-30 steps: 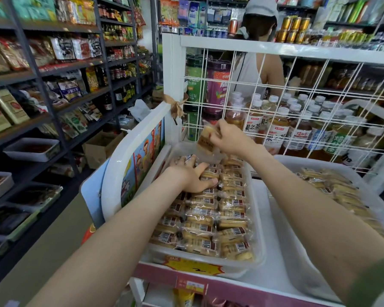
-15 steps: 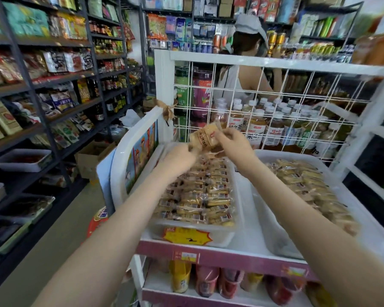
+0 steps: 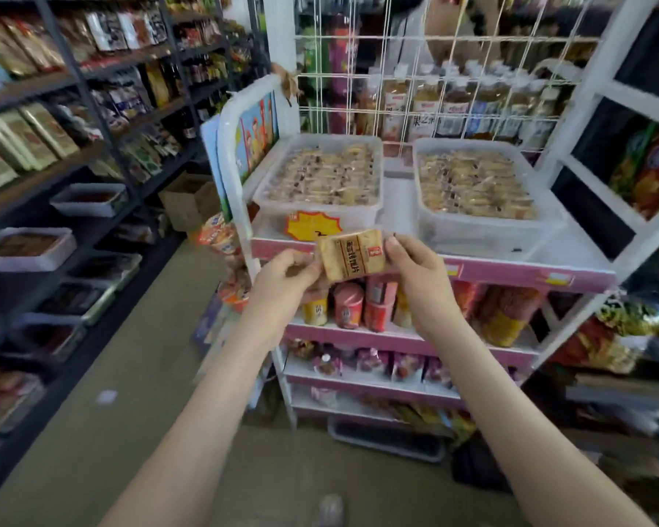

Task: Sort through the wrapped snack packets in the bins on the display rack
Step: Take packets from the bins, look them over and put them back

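Observation:
A tan wrapped snack packet (image 3: 352,254) with a red mark and dark lettering is held flat in front of the rack's pink shelf edge. My left hand (image 3: 282,283) pinches its left end and my right hand (image 3: 421,271) pinches its right end. Behind it, two clear plastic bins sit on the top shelf of the white display rack (image 3: 529,270): the left bin (image 3: 316,214) and the right bin (image 3: 487,230), both full of several similar packets lying in rows.
A yellow starburst price tag (image 3: 312,225) hangs on the left bin. Bottled drinks (image 3: 457,108) stand behind the white wire grid. Cups and bags fill the lower pink shelves (image 3: 358,306). Dark shelving with trays (image 3: 27,249) lines the aisle on the left.
Both hands have drawn back from over the left bin with the packet, which is now held out in front of the rack. The view has pulled back and dropped lower.

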